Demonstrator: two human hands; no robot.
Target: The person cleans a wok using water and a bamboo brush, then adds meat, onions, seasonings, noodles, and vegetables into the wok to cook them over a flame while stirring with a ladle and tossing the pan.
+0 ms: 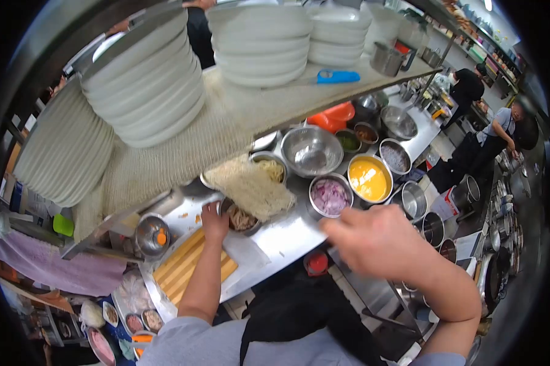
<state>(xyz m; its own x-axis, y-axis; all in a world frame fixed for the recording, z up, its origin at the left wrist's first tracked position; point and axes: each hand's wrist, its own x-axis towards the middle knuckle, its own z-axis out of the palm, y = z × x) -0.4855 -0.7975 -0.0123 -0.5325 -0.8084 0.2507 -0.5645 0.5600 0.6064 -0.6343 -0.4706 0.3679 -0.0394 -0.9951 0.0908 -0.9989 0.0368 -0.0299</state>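
Seemingly closed, the right hand (379, 241) hovers; the left hand (215, 223), grip unclear, is beside the upward-facing meat bowl (248, 232).

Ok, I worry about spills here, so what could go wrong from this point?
The blurred right hand appears close to the chopped red onion and yellow liquid; a knock might spill either. The tall stack of white dishes on the raised shelf could topple if bumped.

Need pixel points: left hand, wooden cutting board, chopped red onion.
Left hand (215, 223): head view, middle of the back of the hand.
Wooden cutting board (179, 263): head view, bare striped top surface.
Chopped red onion (330, 196): head view, middle of the purple pile.
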